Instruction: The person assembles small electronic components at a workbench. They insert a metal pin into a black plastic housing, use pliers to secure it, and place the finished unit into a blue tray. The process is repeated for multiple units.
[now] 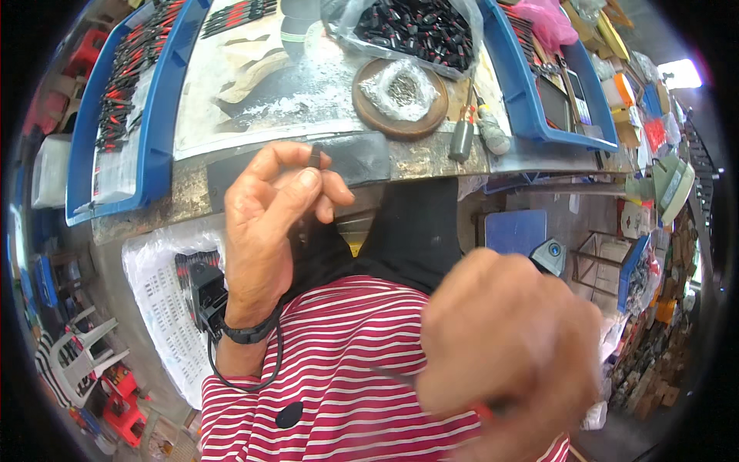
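Over the near edge of the workbench (416, 158) is my left hand (265, 204), thumb and index finger pinched on a small dark piece (315, 157). The other fingers curl loosely. Low on the right, in front of my striped shirt, my right hand (508, 339) is blurred by motion and closed in a fist. Out of it sticks a thin dark tip (394, 376), and a bit of red (483, 410) shows below; the rest of this tool is hidden. A dark pad (362, 158) lies on the bench edge behind my left hand.
A round wooden dish (362, 108) holds a plastic bag of small metal pieces. Behind it lies a bag of black-and-red parts (412, 35). A screwdriver (462, 135) lies right of the dish. Blue bins (158, 146) with red-and-black tools flank the bench; a lamp (672, 189) stands right.
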{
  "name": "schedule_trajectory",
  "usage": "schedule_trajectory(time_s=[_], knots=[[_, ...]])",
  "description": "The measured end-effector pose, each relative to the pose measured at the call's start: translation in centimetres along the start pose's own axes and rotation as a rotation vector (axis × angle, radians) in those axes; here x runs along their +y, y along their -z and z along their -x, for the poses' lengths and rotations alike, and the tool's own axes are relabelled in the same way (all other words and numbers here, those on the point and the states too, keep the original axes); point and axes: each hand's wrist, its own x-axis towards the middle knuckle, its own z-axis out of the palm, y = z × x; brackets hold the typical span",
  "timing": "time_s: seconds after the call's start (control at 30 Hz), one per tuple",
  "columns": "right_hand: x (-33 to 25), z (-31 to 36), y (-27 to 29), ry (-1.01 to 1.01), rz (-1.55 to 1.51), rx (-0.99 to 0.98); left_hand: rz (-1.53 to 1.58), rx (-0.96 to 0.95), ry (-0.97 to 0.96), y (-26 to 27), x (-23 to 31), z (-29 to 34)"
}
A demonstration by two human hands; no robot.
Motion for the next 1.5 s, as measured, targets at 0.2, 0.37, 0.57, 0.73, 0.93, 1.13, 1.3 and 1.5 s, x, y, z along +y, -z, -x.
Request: schedule_trajectory(time_s=[0.2,0.37,0.57,0.73,0.93,1.13,1.3,1.5], knots=[[3.3,0.5,1.3,-0.261,0.702,0.077,0.073,-0.006,0.005,-0.1,-0.2,0.2],[5.3,1.8,1.7,-0.45,0.745,0.188,0.129,-0.078,0.017,0.0,-0.3,0.5],[5.3,1.8,1.0,-0.613,0.43,0.227,0.113,-0.029,-0.008,-0.2,-1.0,0.5],[4.8,2.0,2.1,-0.704,0.449,0.198,0.167,-0.098,0.073,0.1,-1.0,0.6],[5.2,2.1,2.8,-0.731,0.278,0.25,0.167,-0.017,0.06,0.4,-0.8,0.8],[5.9,2.1,2.4,-0.781,0.325,0.221,0.154,-0.027,0.06,0.7,-0.8,0.6],[5.8,2.3,2.4,-0.759,0.403,0.172,0.035,0.069,-0.022,0.1,-1.3,0.6],[5.7,2.6,2.6,-0.691,0.539,0.201,-0.11,0.114,-0.047,-0.2,-1.0,0.8]])
